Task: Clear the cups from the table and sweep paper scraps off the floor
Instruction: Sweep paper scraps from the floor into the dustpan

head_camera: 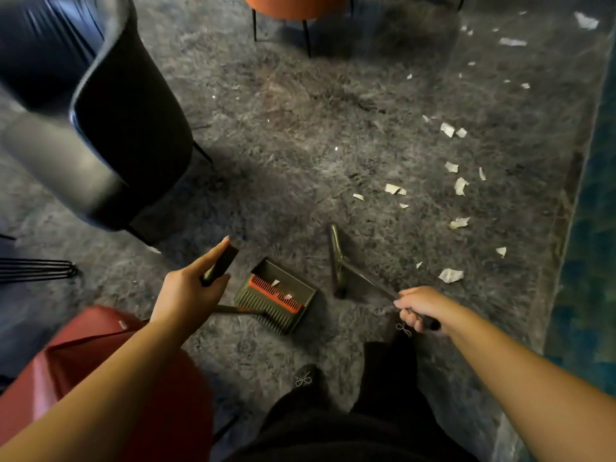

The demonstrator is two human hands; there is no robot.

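Lower centre-left, the left hand (pixel 186 291) grasps the dustpan handle (pixel 220 265); the olive dustpan (pixel 278 295), with an orange comb, rests on the floor holding two scraps. Right of it, the right hand (pixel 421 308) grips the broom (pixel 340 265), its head's long axis running top to bottom. White scraps (pixel 450 275) scatter over the right of the frame.

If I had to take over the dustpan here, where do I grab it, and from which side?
Grip the dustpan by the top of its long upright handle, where the left hand holds it now, coming from above. The pan sits on the floor with its mouth toward the broom, so steering from the handle probably keeps it flat.
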